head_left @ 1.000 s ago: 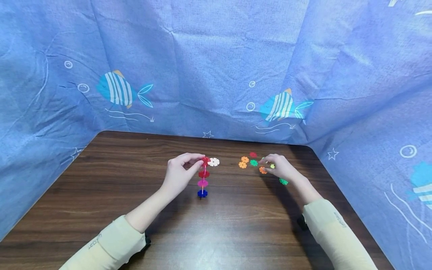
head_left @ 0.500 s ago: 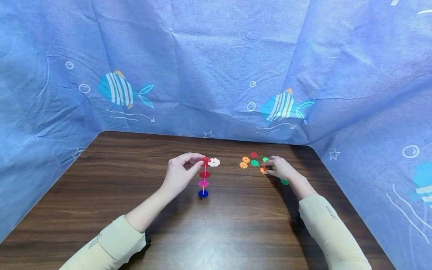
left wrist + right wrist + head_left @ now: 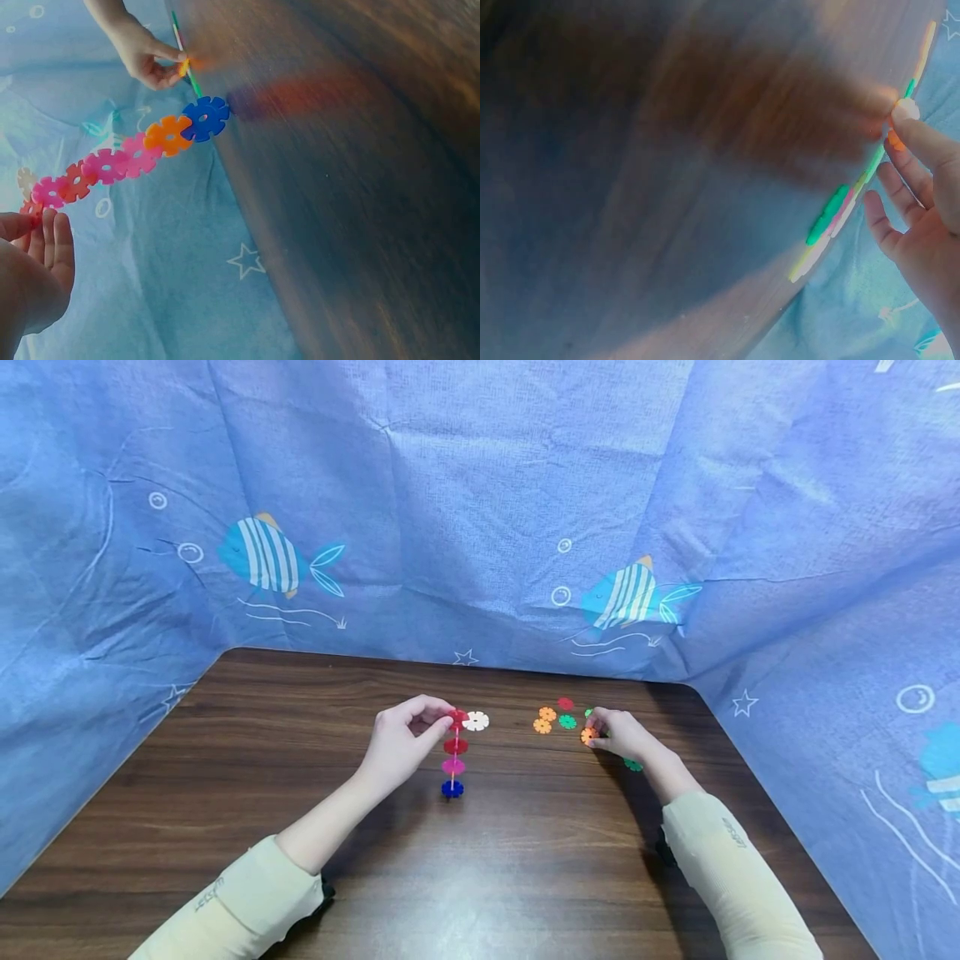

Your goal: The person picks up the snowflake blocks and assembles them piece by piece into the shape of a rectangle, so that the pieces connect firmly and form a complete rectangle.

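Note:
My left hand pinches the top red disc of an upright chain of interlocking plastic snowflake discs. A white disc juts from the chain's top right side. At the lower end a blue disc is nearest the table; pink and orange discs link in between, shown in the left wrist view. To the right, my right hand pinches an orange snowflake disc between thumb and fingers, close over the tabletop. The left wrist view also shows this orange disc in its fingertips.
Left of my right hand lie two orange discs, a green disc and a red disc. Another green disc shows below the right wrist. A blue fish-print curtain borders the wooden table.
My right hand's fingers have closed on the orange disc, which has tilted up slightly. My left hand and the chain keep their place.

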Available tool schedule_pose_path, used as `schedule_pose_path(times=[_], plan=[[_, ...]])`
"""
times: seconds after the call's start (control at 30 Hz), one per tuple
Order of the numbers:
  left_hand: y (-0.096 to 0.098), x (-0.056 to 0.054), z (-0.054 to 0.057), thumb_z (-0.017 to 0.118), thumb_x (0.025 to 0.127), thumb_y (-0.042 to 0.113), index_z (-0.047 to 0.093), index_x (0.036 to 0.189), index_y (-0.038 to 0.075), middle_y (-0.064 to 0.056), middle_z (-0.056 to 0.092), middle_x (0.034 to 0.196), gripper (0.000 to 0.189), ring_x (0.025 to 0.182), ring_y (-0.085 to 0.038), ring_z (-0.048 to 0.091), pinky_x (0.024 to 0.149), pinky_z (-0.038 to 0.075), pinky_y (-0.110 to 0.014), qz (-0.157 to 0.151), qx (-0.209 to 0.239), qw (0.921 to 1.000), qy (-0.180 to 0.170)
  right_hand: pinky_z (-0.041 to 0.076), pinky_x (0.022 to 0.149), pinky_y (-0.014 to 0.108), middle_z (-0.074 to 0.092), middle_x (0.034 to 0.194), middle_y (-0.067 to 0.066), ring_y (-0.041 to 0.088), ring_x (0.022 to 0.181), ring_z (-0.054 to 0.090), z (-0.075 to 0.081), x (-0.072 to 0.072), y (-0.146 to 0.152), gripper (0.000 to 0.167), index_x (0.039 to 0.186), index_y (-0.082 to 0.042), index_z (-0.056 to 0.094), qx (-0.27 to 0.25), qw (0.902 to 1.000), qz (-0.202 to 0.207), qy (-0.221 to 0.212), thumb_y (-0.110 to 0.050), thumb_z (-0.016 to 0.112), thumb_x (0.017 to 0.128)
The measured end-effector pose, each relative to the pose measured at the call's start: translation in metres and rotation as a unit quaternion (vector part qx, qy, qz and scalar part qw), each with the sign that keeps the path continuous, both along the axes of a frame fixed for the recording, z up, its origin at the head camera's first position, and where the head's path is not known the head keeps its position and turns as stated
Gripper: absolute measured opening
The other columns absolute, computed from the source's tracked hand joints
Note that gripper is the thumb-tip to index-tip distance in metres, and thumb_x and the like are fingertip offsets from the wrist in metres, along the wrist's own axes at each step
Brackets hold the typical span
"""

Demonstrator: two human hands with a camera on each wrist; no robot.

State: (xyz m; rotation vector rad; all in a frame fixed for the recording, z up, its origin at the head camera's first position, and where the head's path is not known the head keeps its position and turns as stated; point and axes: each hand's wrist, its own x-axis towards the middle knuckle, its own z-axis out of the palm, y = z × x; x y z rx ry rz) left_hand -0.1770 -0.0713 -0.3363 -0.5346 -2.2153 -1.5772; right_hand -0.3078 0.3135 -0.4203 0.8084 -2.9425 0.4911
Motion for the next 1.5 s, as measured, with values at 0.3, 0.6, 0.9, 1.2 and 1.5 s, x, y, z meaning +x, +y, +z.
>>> schedule_pose_path(times=[0.3, 0.6, 0.9, 1.2, 1.5], plan=[[-0.001, 0.002, 0.003, 0.066, 0.085, -0.002, 0.067, 0.095, -0.004, -0.016, 0.07, 0.084, 0.01, 0.073, -0.026, 0.066, 0.067, 0.055, -0.028, -0.008, 0.0, 1.0, 0.001, 0.048, 0.063, 0.035, 0.066, 0.073, 0.003, 0.017, 0.07, 0.062, 0.008, 0.01, -0.004, 0.022, 0.087, -0.006, 0.059, -0.039, 0.9989, -0.02, 0.018, 0.002, 0.075, 0.074], [-0.002, 0.002, 0.003, 0.066, 0.084, -0.002, 0.067, 0.094, -0.004, -0.015, 0.07, 0.083, 0.01, 0.072, -0.025, 0.066, 0.065, 0.054, -0.025, -0.008, 0.0, 1.0, 0.005, 0.048, 0.061, 0.031, 0.068, 0.074, 0.002, 0.016, 0.069, 0.063, 0.027, 0.018, -0.014, 0.021, 0.09, -0.007, 0.06, -0.083, 0.9956, -0.028, 0.033, -0.001, 0.074, 0.076], [-0.001, 0.002, 0.003, 0.066, 0.085, -0.002, 0.067, 0.094, -0.003, -0.014, 0.07, 0.084, 0.01, 0.073, -0.022, 0.065, 0.067, 0.053, -0.022, -0.006, -0.002, 1.0, 0.0, 0.047, 0.06, 0.025, 0.064, 0.076, -0.001, 0.011, 0.066, 0.057, 0.048, 0.031, -0.033, 0.019, 0.093, -0.012, 0.061, -0.15, 0.9864, -0.034, 0.058, -0.008, 0.075, 0.08], [-0.003, -0.016, -0.022, 0.069, 0.085, 0.004, 0.069, 0.096, 0.002, -0.01, 0.071, 0.084, 0.011, 0.072, -0.017, 0.064, 0.066, 0.054, -0.027, -0.003, -0.001, 1.0, -0.004, 0.051, 0.065, 0.026, 0.067, 0.079, 0.0, 0.012, 0.073, 0.063, 0.07, 0.048, -0.059, 0.019, 0.094, -0.013, 0.061, -0.207, 0.975, -0.03, 0.075, -0.009, 0.074, 0.081], [-0.005, -0.021, -0.028, 0.071, 0.085, 0.012, 0.07, 0.094, 0.01, -0.002, 0.071, 0.084, 0.01, 0.071, -0.011, 0.063, 0.066, 0.053, -0.022, -0.011, 0.01, 0.9999, 0.0, 0.049, 0.06, 0.023, 0.067, 0.076, -0.001, 0.01, 0.067, 0.061, 0.086, 0.067, -0.089, 0.019, 0.092, -0.012, 0.063, -0.266, 0.9575, 0.0, 0.111, -0.007, 0.076, 0.079]])
